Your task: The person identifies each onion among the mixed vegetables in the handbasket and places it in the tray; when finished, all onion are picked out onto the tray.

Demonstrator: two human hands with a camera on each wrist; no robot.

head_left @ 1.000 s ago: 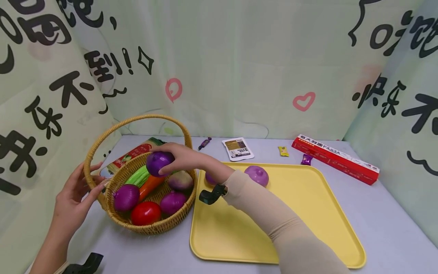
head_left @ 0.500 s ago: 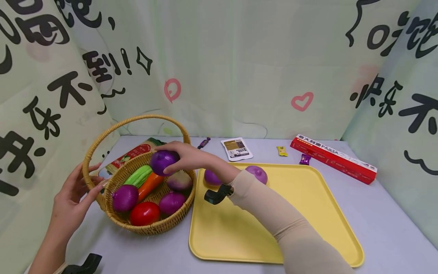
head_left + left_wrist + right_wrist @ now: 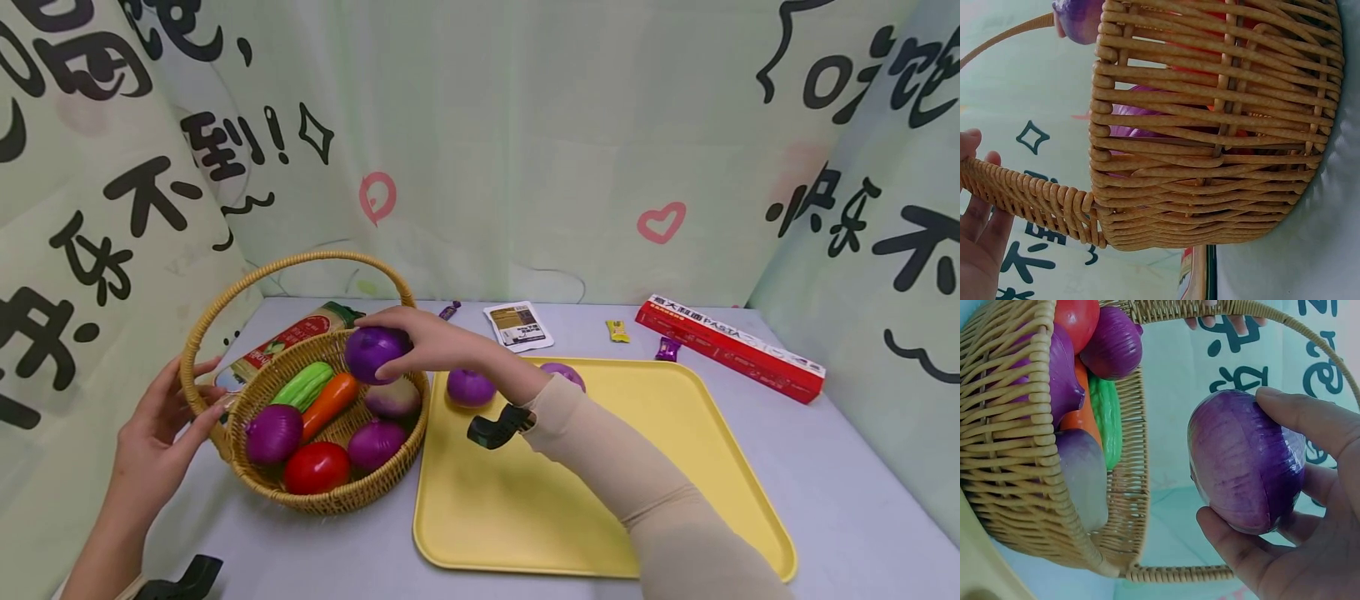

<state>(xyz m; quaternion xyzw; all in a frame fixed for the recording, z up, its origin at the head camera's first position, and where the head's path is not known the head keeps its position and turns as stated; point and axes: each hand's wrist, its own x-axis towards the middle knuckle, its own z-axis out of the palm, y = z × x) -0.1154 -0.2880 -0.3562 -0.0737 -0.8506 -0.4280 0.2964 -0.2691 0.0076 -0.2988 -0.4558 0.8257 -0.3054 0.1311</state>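
Right wrist view: right hand [image 3: 1297, 512] cups purple onion [image 3: 1244, 459], thumb at 12 o'clock; smooth, light, rigid; left hand [image 3: 161, 433] steadies basket [image 3: 330, 500], fingers lightly curled.

Head cam is looking down and forward over the whole table, fairly far back. Both wrist cams are sitting super close, peering sideways at the wicker basket [image 3: 330, 417] [image 3: 1210, 144] [image 3: 1035, 456], which all three views are sharing.
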